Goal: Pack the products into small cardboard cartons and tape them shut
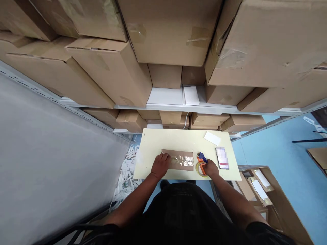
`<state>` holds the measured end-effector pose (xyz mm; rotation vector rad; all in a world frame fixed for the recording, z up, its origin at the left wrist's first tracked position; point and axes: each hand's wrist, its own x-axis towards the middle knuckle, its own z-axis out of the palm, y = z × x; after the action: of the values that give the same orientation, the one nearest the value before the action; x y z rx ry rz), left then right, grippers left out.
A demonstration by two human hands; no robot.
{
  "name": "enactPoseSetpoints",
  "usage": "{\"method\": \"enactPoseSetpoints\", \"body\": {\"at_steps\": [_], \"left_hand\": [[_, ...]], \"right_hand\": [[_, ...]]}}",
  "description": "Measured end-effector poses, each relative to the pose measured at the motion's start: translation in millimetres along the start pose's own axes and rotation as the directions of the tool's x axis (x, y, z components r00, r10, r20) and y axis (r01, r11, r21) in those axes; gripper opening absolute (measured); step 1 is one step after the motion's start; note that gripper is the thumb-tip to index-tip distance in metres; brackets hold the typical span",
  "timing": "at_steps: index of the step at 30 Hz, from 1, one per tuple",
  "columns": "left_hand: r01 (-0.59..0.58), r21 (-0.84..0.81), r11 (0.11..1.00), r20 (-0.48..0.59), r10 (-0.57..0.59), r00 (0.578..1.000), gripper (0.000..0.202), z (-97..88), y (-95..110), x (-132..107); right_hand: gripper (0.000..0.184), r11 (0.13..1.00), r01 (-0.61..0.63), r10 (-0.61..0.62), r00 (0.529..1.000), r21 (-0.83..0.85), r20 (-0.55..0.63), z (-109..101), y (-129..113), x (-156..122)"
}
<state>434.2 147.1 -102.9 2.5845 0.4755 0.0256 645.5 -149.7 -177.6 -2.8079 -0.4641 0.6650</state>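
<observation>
A flat, narrow cardboard package (182, 161) with shiny clear tape along its top lies on the pale yellow table (153, 139). My left hand (160, 165) is closed over the package's left end, its fingers together and bent on the cardboard. To the right of the package, my right hand (211, 168) grips a blue and orange tape dispenser (202, 158) that carries a yellowish roll of tape. The dispenser is close to the tabletop, apart from the package; whether it touches the table I cannot tell. My right fingers partly hide its handle.
A phone (222, 158) and a white card-like piece (212, 138) lie at the table's right. Behind stand shelves (163, 106) packed with cardboard boxes (173, 30). A large open carton (278, 204) with boxes sits right; paper strips (126, 170) litter the floor left, beside a grey wall (56, 153).
</observation>
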Motion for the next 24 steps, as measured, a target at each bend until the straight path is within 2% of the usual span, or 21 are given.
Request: {"method": "enactPoseSetpoints", "body": {"at_steps": [3, 5, 7, 10, 12, 14, 16, 18, 19, 22, 24], "left_hand": [[0.029, 0.040, 0.999, 0.093, -0.032, 0.995, 0.037, 0.9, 8, 3], [0.087, 0.027, 0.996, 0.115, -0.089, 0.989, 0.034, 1.9, 13, 7], [0.135, -0.015, 0.991, 0.107, -0.133, 0.985, 0.032, 2.3, 17, 9], [0.183, -0.140, 0.973, 0.046, -0.178, 0.983, 0.031, 0.2, 18, 8], [0.223, -0.294, 0.930, -0.004, -0.234, 0.972, 0.028, -3.4, 14, 7], [0.311, -0.540, 0.782, 0.046, -0.341, 0.939, 0.031, -8.5, 9, 7], [0.405, -0.727, 0.554, 0.187, -0.409, 0.893, 0.049, -14.6, 3, 8], [0.468, -0.821, 0.328, 0.332, -0.394, 0.857, 0.069, -20.9, -2, 9], [0.481, -0.843, 0.243, 0.377, -0.370, 0.849, 0.073, -23.6, -3, 8], [0.463, -0.884, 0.065, 0.417, -0.340, 0.843, 0.062, -27.7, -1, 5], [0.423, -0.904, 0.067, 0.368, -0.382, 0.848, 0.045, -26.3, 4, 2]], "right_hand": [[0.015, 0.999, -0.025, 0.025, 1.000, 0.030, 0.010, -6, -4, 1], [0.019, 0.997, -0.030, 0.031, 1.000, 0.077, -0.006, -18, -6, -8], [0.027, 0.979, 0.000, 0.013, 0.998, 0.202, -0.062, -35, -12, -22], [0.040, 0.900, 0.175, -0.110, 0.978, 0.399, -0.179, -66, -37, -46], [0.049, 0.857, 0.334, -0.256, 0.937, 0.393, -0.238, -83, -66, -60], [0.056, 0.823, 0.477, -0.405, 0.873, 0.309, -0.270, -94, -99, -69], [0.060, 0.783, 0.586, -0.529, 0.804, 0.207, -0.271, -95, -131, -75], [0.061, 0.746, 0.658, -0.619, 0.743, 0.106, -0.257, -89, -158, -77], [0.061, 0.731, 0.680, -0.650, 0.718, 0.054, -0.249, -85, -168, -78], [0.060, 0.717, 0.692, -0.690, 0.687, -0.085, -0.228, -73, -188, -82], [0.058, 0.719, 0.679, -0.693, 0.688, -0.147, -0.214, -70, -194, -84]]}}
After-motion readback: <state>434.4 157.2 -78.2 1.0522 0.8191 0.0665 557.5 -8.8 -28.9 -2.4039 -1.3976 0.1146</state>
